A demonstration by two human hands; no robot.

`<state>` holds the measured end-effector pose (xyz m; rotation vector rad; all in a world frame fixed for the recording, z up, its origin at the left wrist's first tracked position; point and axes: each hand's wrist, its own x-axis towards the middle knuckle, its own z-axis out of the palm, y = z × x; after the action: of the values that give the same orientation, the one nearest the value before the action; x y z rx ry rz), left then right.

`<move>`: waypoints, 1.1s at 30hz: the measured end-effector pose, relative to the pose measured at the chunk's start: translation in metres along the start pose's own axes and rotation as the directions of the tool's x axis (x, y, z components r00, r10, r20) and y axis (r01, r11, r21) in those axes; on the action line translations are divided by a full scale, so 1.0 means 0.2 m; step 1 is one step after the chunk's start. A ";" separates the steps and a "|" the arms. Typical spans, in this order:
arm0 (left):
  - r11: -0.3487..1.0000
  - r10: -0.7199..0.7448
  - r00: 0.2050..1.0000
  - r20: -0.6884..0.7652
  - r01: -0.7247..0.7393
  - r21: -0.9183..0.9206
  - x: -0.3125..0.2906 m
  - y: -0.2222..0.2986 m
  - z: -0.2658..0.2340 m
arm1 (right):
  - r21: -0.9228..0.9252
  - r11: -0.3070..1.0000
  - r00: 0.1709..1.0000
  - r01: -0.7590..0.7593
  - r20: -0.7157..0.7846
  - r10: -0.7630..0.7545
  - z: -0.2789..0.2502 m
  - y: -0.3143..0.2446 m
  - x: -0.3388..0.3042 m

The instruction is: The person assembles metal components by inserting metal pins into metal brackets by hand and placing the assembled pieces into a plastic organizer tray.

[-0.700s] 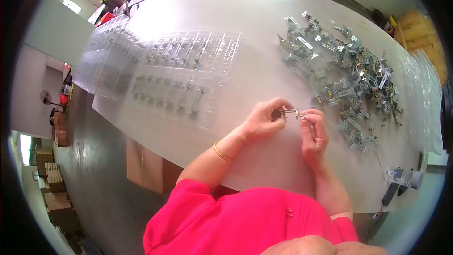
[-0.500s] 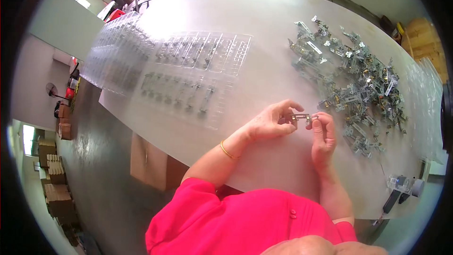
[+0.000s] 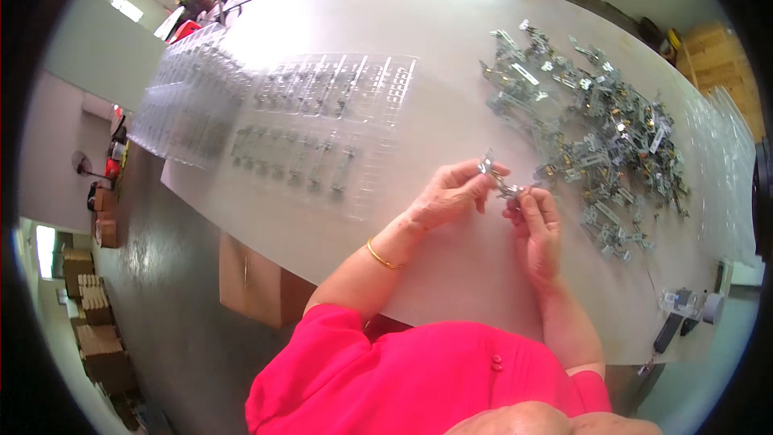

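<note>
2 hands above the desk (image 3: 451, 48). Left hand (image 3: 447, 196) pinching a metal part (image 3: 509, 191), right hand (image 3: 539, 229) pinching its near end; can't tell if one piece or two. 1 bracket heap (image 3: 616, 137) right, too tangled to count. 1 tray stack (image 3: 185, 105) left. 1 bracelet (image 3: 378, 256), left wrist.

The metal part (image 3: 508, 190) is silvery, the shirt (image 3: 386, 379) pink.

The metal part (image 3: 509, 191) gleams; the plastic tray (image 3: 396, 87) looks glossy
</note>
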<state>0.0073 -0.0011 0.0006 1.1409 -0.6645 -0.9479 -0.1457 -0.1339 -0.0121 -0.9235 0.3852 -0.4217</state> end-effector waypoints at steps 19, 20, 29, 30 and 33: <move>0.963 -0.056 0.986 -0.160 0.096 0.253 -0.01 0.02 0.08 | -0.348 0.935 0.997 0.072 0.041 -0.062 0.07 -0.05 -0.04; 0.960 -0.051 0.986 -0.161 0.093 0.264 -0.01 0.02 0.08 | -0.340 0.938 0.997 0.072 0.052 -0.058 0.06 -0.05 -0.04; 0.859 0.097 0.982 -0.162 -0.001 0.512 -0.01 0.01 0.06 | -0.394 0.916 0.997 0.078 0.017 -0.078 0.05 -0.04 -0.03; 0.831 0.127 0.979 -0.158 -0.018 0.556 -0.01 0.02 0.06 | -0.426 0.899 0.995 0.097 0.018 -0.099 0.05 -0.04 -0.03; 0.795 0.177 0.974 -0.142 -0.056 0.605 -0.01 0.03 0.07 | -0.512 0.845 0.987 0.153 0.031 -0.160 0.04 -0.04 -0.03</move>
<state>-0.0033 -0.0042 0.0100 1.7070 -0.8989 -0.5088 -0.1480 -0.1287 -0.0004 -1.4848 0.4455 -0.4846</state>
